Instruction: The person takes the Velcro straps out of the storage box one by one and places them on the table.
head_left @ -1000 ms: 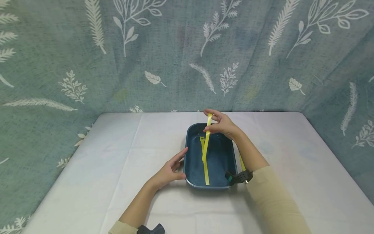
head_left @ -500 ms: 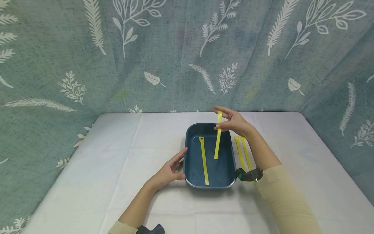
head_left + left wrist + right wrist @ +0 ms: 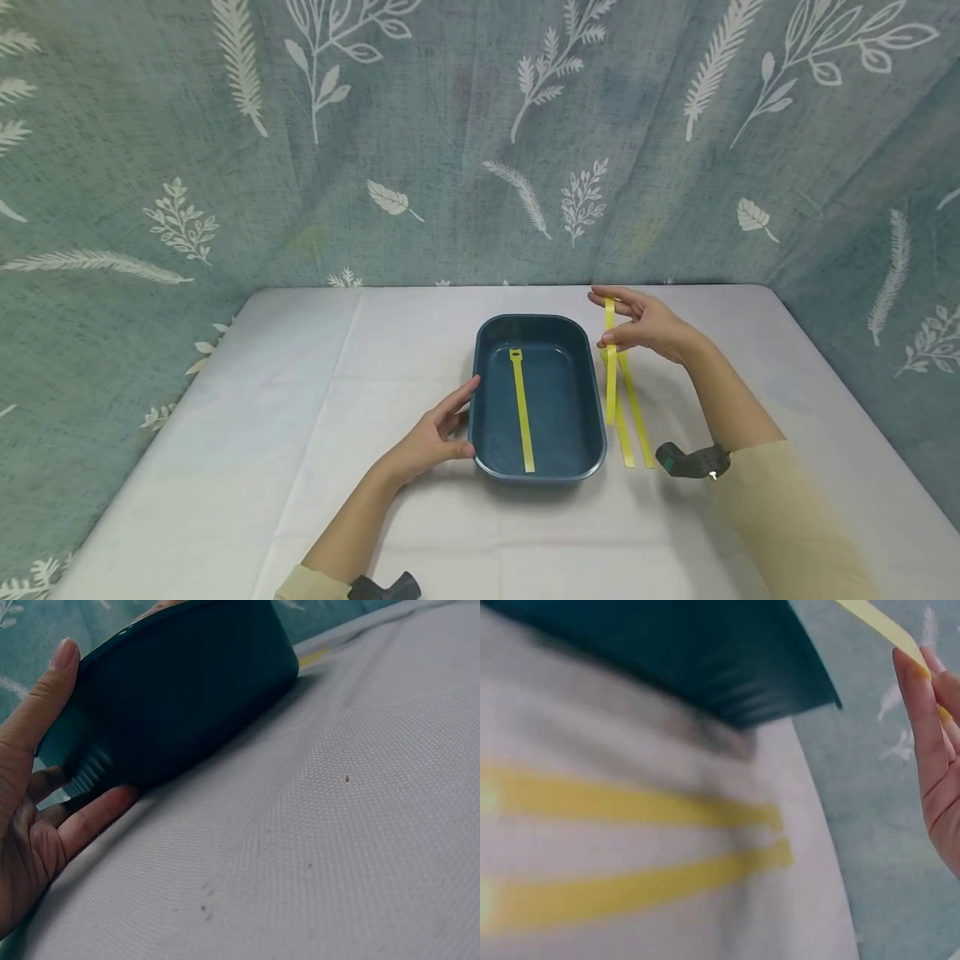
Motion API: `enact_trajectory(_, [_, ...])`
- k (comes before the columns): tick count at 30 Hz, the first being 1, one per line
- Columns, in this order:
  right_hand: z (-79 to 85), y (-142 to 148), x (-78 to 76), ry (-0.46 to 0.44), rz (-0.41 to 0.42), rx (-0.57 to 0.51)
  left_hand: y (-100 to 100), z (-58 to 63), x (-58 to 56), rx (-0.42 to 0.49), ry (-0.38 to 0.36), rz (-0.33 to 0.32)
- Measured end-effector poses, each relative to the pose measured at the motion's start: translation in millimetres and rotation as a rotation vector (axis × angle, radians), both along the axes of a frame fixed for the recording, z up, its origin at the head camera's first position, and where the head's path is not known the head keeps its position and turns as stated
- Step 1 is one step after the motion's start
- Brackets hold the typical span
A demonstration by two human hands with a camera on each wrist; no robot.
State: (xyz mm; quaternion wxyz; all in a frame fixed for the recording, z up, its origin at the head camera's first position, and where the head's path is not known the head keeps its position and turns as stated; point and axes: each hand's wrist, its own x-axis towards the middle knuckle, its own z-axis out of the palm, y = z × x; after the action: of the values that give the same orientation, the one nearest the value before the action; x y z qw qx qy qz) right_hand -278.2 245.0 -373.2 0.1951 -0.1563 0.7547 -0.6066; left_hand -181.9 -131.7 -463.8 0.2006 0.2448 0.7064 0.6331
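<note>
A dark blue tray [image 3: 562,417] stands on the white table, a yellow hook-and-loop cable tie [image 3: 522,412] lying lengthwise inside. My left hand [image 3: 427,442] rests against the tray's left wall, thumb and fingers spread and fairly straight. In the left wrist view its lower fingers touch the wall near the base. Just right of the tray, my right hand [image 3: 648,325] pinches another yellow cable tie [image 3: 611,387], which hangs down. Beneath it two more yellow cable ties, one left [image 3: 625,442] and one right [image 3: 638,417], lie on the table. The right wrist view shows both, blurred, below the tray.
White cloth covers the table [image 3: 375,350]. A blue-green curtain with white leaf prints [image 3: 450,167] rises behind the table's back edge and along both sides. Dark straps circle both wrists, the right strap [image 3: 693,461] low over the table.
My right hand has moved right, carrying its cable tie from over the tray to above the ties on the table. The left hand and tray have stayed put.
</note>
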Motion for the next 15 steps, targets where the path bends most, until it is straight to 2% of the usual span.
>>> enact_trajectory(7, [-10.3, 22.0, 17.8, 0.027, 0.005, 0.033, 0.0, 0.8, 0.6, -0.009, 0.006, 0.008])
enact_trajectory(15, [-22.6, 46.8, 38.0, 0.014, -0.015, 0.091, -0.7, 0.0, 1.0, -0.007, 0.009, 0.012])
